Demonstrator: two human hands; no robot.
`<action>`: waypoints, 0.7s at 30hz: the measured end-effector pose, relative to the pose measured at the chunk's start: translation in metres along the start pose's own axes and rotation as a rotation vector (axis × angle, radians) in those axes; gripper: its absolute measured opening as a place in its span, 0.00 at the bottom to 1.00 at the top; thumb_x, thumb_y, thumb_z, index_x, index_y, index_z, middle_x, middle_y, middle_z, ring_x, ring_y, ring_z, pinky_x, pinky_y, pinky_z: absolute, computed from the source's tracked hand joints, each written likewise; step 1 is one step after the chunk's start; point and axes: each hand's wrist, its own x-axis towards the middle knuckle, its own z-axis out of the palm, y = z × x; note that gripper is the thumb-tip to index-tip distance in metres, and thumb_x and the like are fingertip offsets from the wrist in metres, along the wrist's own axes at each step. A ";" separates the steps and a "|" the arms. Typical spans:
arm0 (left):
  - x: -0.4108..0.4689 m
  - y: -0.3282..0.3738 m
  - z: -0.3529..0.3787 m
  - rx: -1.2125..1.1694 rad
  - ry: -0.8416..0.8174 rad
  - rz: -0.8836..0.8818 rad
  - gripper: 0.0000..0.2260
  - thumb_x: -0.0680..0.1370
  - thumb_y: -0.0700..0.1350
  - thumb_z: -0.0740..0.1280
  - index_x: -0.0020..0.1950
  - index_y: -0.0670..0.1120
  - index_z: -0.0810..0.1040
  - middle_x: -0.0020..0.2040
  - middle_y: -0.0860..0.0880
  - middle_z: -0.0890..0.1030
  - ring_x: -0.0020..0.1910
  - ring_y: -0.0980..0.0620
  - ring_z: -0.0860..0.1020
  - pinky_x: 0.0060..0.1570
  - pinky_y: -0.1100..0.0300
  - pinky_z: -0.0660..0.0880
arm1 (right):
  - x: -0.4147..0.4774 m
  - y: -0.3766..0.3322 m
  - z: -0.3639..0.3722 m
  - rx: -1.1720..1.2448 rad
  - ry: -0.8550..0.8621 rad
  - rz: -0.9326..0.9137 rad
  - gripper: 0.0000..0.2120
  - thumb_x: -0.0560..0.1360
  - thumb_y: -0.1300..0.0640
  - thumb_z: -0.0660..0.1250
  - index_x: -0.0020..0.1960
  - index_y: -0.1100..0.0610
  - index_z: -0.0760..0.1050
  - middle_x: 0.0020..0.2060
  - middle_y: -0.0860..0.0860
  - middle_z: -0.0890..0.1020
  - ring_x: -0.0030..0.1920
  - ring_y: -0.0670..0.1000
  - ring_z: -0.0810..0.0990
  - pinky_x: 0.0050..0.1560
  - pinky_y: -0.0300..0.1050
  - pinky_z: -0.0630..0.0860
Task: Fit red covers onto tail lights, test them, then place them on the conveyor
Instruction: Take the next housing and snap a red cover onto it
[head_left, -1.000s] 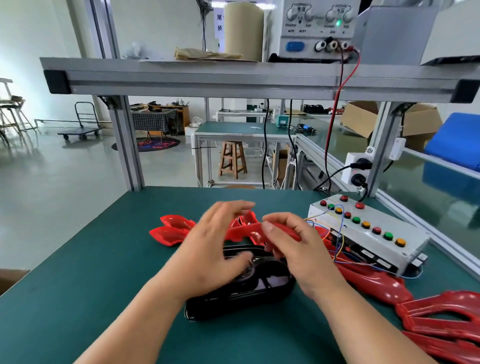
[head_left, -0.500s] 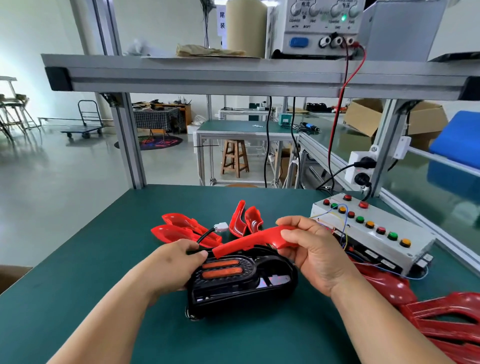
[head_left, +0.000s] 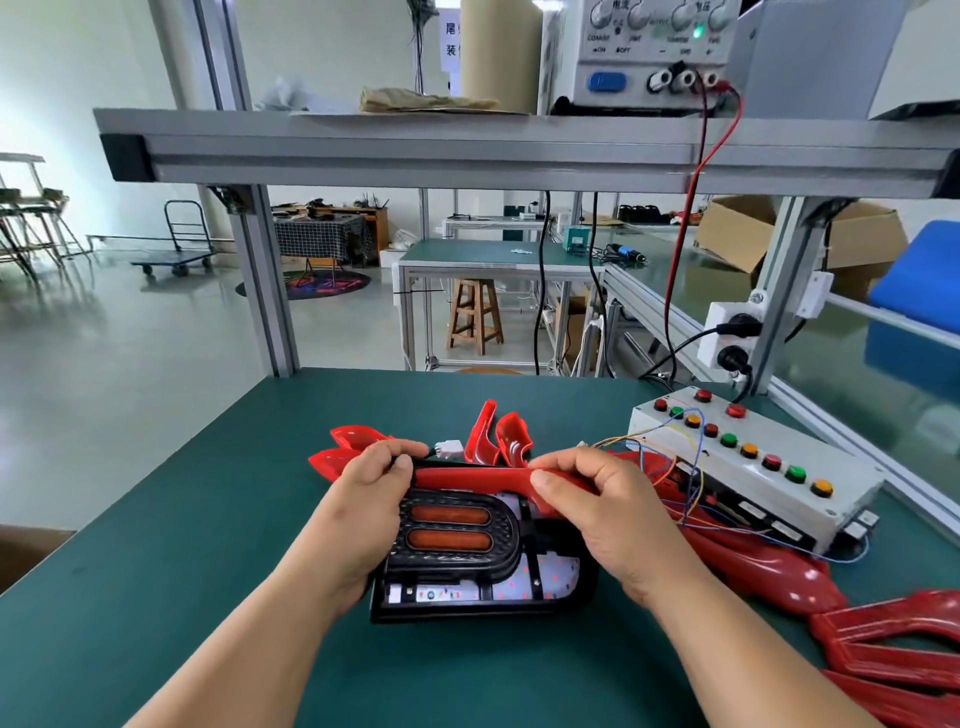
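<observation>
A black tail light (head_left: 470, 558) with two orange reflector strips lies on the green table in front of me. My left hand (head_left: 363, 512) grips its left end, thumb on top. My right hand (head_left: 605, 512) pinches a long red cover (head_left: 478, 477) that lies along the light's far upper edge, tilted up off the housing. A white connector (head_left: 450, 448) on a black lead sticks out behind the light. The grey test box (head_left: 753, 467) with coloured buttons and loose wires stands to the right.
More red covers lie behind the light (head_left: 501, 439), at its left (head_left: 337, 447) and stacked at the right front (head_left: 883, 644). A power supply (head_left: 654, 52) sits on the overhead shelf, its leads hanging down. The glass-sided conveyor (head_left: 857, 374) runs along the right.
My left hand moved from over the light to grip its left end. The right hand brought the red cover down from mid-air onto the light's far edge. The camera moved closer.
</observation>
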 end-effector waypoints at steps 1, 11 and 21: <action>-0.001 0.000 0.001 -0.021 0.010 0.011 0.12 0.85 0.43 0.55 0.53 0.48 0.79 0.61 0.36 0.76 0.56 0.33 0.78 0.52 0.37 0.79 | 0.001 0.001 0.000 -0.072 0.025 -0.034 0.03 0.73 0.58 0.72 0.42 0.51 0.84 0.38 0.47 0.82 0.41 0.42 0.79 0.48 0.34 0.74; -0.001 -0.004 0.002 0.061 -0.088 0.194 0.02 0.77 0.47 0.67 0.45 0.53 0.78 0.42 0.44 0.83 0.39 0.44 0.84 0.38 0.49 0.82 | -0.006 -0.003 0.006 -0.481 -0.004 -0.317 0.10 0.75 0.47 0.69 0.48 0.52 0.83 0.41 0.44 0.74 0.49 0.45 0.73 0.55 0.38 0.67; 0.005 -0.009 -0.003 -0.009 -0.153 0.168 0.10 0.70 0.56 0.66 0.45 0.51 0.79 0.41 0.45 0.84 0.39 0.45 0.84 0.38 0.51 0.82 | -0.004 -0.009 -0.004 -0.557 -0.165 -0.292 0.18 0.73 0.48 0.72 0.62 0.46 0.76 0.49 0.38 0.69 0.55 0.42 0.69 0.57 0.33 0.64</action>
